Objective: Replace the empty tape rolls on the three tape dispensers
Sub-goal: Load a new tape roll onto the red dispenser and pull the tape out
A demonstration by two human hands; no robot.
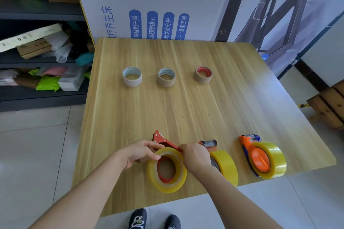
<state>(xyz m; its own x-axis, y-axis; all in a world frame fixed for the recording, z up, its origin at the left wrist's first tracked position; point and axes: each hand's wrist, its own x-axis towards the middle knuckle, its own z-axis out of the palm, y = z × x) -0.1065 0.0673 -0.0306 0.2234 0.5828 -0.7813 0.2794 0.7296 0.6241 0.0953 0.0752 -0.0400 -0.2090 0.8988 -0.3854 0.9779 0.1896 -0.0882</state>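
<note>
Quick count on my counter (214,108): three empty cores mid-frame – left core (132,76), middle core (166,77), right core (202,74). Three dispensers lower down – red dispenser (163,140), grey dispenser (210,143), orange dispenser (257,156). Three yellow rolls too – left roll (154,178), middle roll (228,165), right roll (275,160).

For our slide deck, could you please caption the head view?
Left hand grips the yellow tape roll while the right hand pinches the red dispenser on a wooden table.

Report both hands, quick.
Left hand: gripping the yellow tape roll on the red dispenser.
Right hand: pinching the red dispenser beside that roll.
</note>
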